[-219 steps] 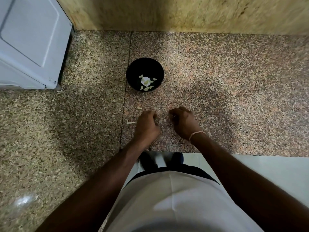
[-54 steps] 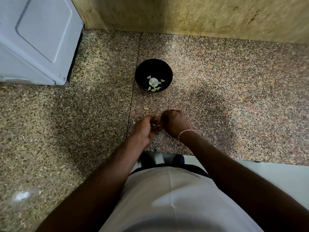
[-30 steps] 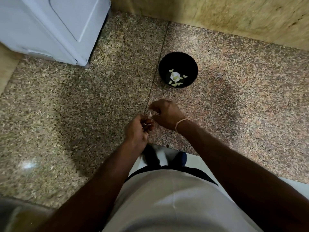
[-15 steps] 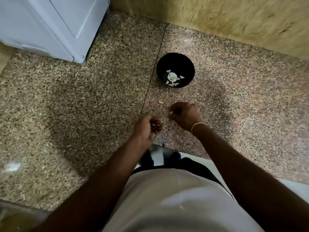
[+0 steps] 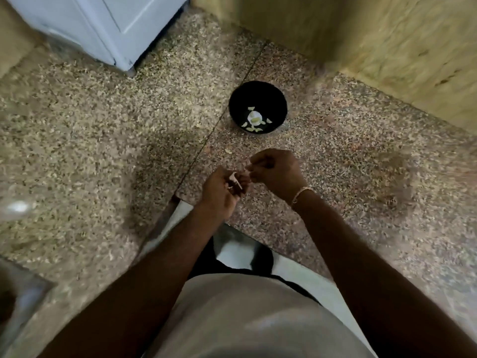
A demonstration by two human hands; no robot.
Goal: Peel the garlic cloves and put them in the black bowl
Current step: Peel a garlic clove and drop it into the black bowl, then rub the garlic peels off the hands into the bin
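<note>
just now the garlic clove (image 5: pixel 235 181) sits pinched in the left hand (image 5: pixel 222 192), near the worktop's front edge; the right hand (image 5: pixel 275 169) pinches its skin. the black bowl (image 5: pixel 258 107) lies straight ahead toward the back wall, nearer the right hand.

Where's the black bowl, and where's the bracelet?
black bowl (image 5: pixel 276 95): head view, bare inner wall near the far rim.
bracelet (image 5: pixel 300 193): head view, thin band on the right wrist.

One head-worn wide-angle view looks steeply down from above the person's torso onto the granite bench (image 5: pixel 361 177), tilted, facing the wall (image 5: pixel 387 34). Both hands sit near centre, close below the lens
</note>
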